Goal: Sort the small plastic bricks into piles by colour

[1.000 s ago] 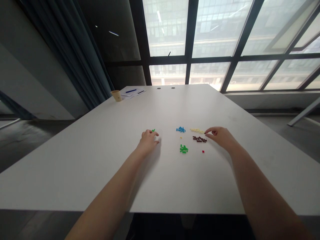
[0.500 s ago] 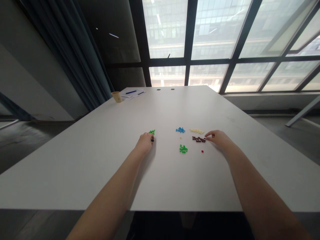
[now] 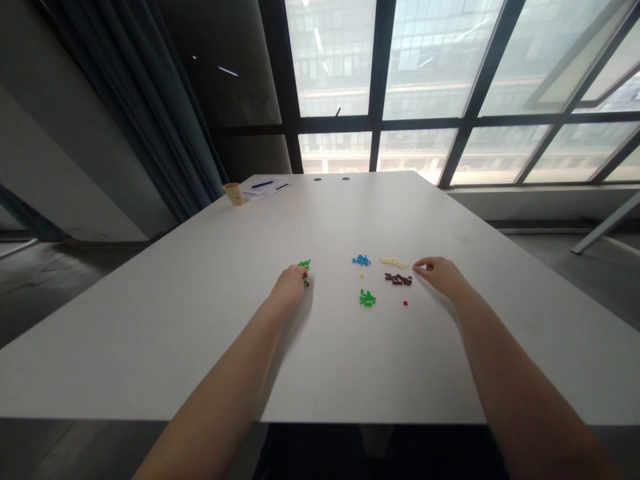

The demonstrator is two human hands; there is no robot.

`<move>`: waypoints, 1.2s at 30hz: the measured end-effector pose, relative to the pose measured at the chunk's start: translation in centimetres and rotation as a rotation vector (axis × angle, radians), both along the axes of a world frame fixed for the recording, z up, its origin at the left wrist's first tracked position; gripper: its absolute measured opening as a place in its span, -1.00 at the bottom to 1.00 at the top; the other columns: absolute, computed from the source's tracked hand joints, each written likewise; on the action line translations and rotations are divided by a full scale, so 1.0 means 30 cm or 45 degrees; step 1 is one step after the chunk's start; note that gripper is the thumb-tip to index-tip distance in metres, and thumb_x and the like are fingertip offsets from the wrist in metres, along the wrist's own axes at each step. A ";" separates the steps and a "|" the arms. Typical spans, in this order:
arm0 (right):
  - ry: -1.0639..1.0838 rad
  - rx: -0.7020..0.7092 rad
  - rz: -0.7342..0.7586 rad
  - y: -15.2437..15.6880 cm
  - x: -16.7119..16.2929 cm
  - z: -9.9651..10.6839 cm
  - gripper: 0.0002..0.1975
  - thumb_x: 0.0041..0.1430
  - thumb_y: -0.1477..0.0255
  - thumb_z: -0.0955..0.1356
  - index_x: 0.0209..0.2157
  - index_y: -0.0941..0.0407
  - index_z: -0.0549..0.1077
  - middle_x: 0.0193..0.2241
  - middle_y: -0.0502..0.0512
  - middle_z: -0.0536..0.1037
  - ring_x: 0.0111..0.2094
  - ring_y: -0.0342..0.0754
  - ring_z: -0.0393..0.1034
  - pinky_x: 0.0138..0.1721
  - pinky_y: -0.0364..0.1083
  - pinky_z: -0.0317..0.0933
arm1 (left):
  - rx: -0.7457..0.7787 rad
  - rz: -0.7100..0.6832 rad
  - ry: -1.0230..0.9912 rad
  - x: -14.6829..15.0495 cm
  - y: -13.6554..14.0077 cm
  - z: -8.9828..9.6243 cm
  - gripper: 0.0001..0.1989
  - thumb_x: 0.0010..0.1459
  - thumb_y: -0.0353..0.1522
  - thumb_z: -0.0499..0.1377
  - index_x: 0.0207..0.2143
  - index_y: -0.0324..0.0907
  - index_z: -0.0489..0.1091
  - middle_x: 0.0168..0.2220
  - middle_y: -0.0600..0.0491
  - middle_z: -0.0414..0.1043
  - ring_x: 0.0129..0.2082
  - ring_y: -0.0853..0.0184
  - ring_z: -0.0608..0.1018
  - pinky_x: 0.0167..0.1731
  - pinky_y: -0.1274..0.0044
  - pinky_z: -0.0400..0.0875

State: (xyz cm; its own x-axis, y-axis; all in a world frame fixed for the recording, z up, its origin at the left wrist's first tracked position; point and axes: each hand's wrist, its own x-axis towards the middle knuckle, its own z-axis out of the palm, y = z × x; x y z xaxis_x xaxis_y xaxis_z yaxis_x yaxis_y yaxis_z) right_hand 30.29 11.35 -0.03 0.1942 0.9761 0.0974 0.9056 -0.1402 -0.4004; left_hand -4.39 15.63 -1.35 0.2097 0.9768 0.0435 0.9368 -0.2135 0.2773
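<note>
My left hand (image 3: 289, 288) rests low over the table with fingers curled. Just beyond its fingertips are small green pieces (image 3: 305, 264), and a tiny dark and green bit (image 3: 307, 283) shows beside the fingers; most of what is there is hidden. My right hand (image 3: 436, 271) has thumb and forefinger pinched together, but whatever lies between them is too small to make out. Its fingertips are close to the right end of a row of cream bricks (image 3: 394, 263) and a pile of dark brown bricks (image 3: 399, 279).
A blue brick pile (image 3: 361, 260), a single yellow piece (image 3: 361, 276), a green brick pile (image 3: 367, 298) and one red piece (image 3: 405, 303) lie between my hands. A paper cup (image 3: 234, 194) and papers with a pen (image 3: 263, 185) sit at the table's far left edge.
My right hand has shifted slightly away and to the right, off the brown pile's edge toward the cream row. The fingers of my left hand have turned a little around the dark bit.
</note>
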 end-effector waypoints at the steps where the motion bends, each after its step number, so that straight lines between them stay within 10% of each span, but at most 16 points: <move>1: 0.004 0.004 -0.001 0.000 0.000 -0.001 -0.73 -0.03 0.30 0.27 -0.36 0.11 0.54 -0.57 0.05 0.46 -0.53 -0.14 0.27 -0.50 -0.19 0.07 | -0.006 0.002 -0.002 0.000 0.002 -0.001 -0.80 -0.03 -0.54 -0.02 -0.42 -0.25 0.38 -0.31 -0.06 0.43 -0.30 0.31 0.44 -0.25 0.55 0.25; 36: 0.047 -0.047 0.004 -0.007 -0.028 0.003 -0.69 -0.01 0.24 0.25 -0.36 0.12 0.52 -0.50 0.09 0.50 -0.49 -0.11 0.32 -0.47 -0.18 0.10 | 0.073 -0.075 0.063 0.007 -0.004 0.001 -0.72 -0.16 -0.63 -0.02 -0.40 -0.25 0.36 -0.30 -0.05 0.36 -0.26 0.30 0.39 -0.20 0.53 0.26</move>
